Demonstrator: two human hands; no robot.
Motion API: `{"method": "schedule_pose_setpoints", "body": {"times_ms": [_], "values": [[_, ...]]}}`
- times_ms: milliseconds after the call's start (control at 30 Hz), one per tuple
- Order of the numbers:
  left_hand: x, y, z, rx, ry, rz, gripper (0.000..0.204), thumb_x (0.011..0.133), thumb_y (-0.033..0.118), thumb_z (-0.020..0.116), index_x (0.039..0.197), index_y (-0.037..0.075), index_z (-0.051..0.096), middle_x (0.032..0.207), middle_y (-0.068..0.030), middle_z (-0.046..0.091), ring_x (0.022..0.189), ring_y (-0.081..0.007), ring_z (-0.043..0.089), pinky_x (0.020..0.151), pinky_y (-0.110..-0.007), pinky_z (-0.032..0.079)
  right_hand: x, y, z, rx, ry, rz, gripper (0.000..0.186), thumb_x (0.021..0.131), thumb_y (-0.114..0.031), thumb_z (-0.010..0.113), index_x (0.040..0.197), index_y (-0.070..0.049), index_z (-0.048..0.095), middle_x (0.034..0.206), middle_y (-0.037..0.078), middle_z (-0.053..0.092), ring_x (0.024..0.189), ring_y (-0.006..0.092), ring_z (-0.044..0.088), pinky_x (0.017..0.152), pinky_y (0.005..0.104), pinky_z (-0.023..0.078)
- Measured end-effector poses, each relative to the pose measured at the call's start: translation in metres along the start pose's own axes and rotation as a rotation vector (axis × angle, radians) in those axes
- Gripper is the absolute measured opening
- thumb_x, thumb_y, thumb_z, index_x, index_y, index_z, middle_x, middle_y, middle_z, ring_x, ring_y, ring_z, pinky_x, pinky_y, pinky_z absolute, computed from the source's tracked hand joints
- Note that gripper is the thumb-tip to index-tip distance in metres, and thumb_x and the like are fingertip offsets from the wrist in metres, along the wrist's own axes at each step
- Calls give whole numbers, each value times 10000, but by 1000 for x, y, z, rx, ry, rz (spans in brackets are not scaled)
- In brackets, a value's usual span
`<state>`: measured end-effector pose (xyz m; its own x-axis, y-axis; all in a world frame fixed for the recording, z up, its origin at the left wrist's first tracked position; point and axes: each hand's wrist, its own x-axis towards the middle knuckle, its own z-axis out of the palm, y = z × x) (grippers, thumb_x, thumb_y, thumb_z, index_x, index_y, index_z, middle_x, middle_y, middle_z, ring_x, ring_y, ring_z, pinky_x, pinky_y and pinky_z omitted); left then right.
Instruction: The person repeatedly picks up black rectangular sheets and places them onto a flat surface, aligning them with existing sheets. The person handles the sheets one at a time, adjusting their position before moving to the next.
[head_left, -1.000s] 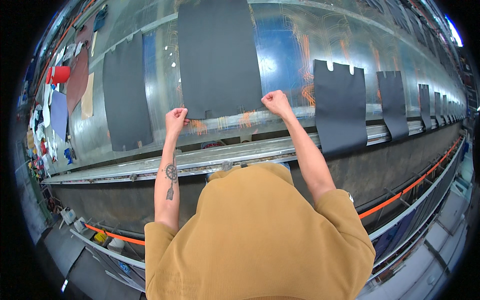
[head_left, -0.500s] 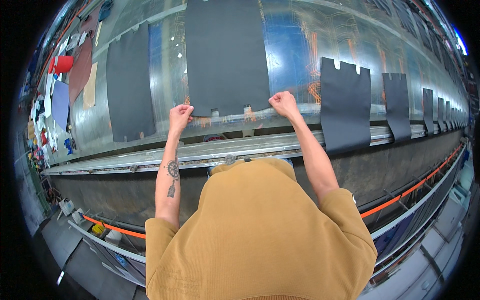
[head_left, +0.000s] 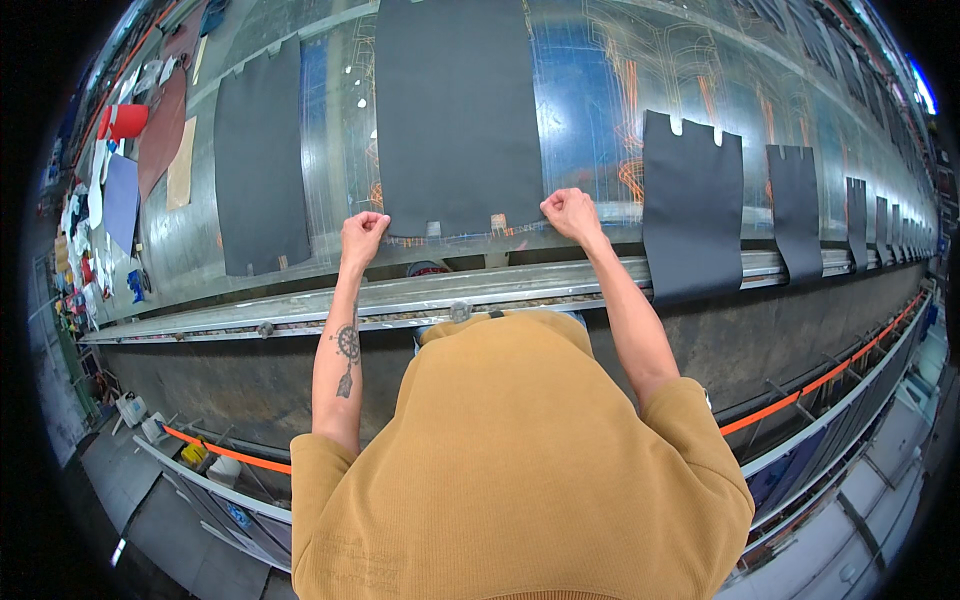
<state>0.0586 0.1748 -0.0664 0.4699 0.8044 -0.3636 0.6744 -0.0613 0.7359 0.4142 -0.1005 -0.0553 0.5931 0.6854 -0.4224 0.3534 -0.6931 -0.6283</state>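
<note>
In front of me a large dark grey fabric panel (head_left: 460,120) lies over a metal table (head_left: 585,110) marked with orange lines. My left hand (head_left: 364,238) pinches its near left corner. The near right corner is held between the fingers of my right hand (head_left: 572,215). Two small notches show in the panel's near edge, between my hands. To the left lies a similar dark panel (head_left: 260,160), and to the right another notched panel (head_left: 692,200) hangs over the table's near edge.
A metal rail (head_left: 520,300) runs along the near side of the table. More dark panels (head_left: 793,210) continue in a row to the right. At the far left are brown pieces (head_left: 162,135), a red roll (head_left: 127,121) and a purple-blue piece (head_left: 121,205). Orange bars (head_left: 240,458) stand low behind me.
The panel's near edge has settled flatter onto the table, with both corners still pinched. My hands have moved only slightly. The panel at left has shifted a little in view.
</note>
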Motion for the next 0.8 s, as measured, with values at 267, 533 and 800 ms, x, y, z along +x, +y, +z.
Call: {"method": "schedule_pose_setpoints", "body": {"times_ms": [267, 533, 800], "values": [[-8, -2, -1, 3, 0, 10, 236, 896, 226, 801, 923, -8, 778, 723, -26, 718, 658, -72, 608, 625, -270, 491, -8, 0, 3, -53, -1, -11, 239, 847, -286, 702, 849, -57, 773, 801, 169, 756, 811, 374, 740, 772, 460, 579], [-11, -4, 0, 2, -8, 13, 239, 892, 224, 809, 912, -12, 777, 727, -26, 719, 653, -72, 607, 617, -267, 492, -12, 2, 4, -44, 5, -24, 252, 852, -292, 704, 858, -49, 769, 789, 164, 751, 799, 376, 736, 755, 462, 579], [-12, -12, 1, -14, -4, 30, 249, 895, 236, 807, 909, -11, 775, 730, -32, 725, 652, -79, 619, 623, -267, 500, -15, 3, 7, -86, 41, -81, 280, 857, -303, 712, 858, -28, 764, 738, 153, 735, 725, 322, 733, 707, 418, 567]]}}
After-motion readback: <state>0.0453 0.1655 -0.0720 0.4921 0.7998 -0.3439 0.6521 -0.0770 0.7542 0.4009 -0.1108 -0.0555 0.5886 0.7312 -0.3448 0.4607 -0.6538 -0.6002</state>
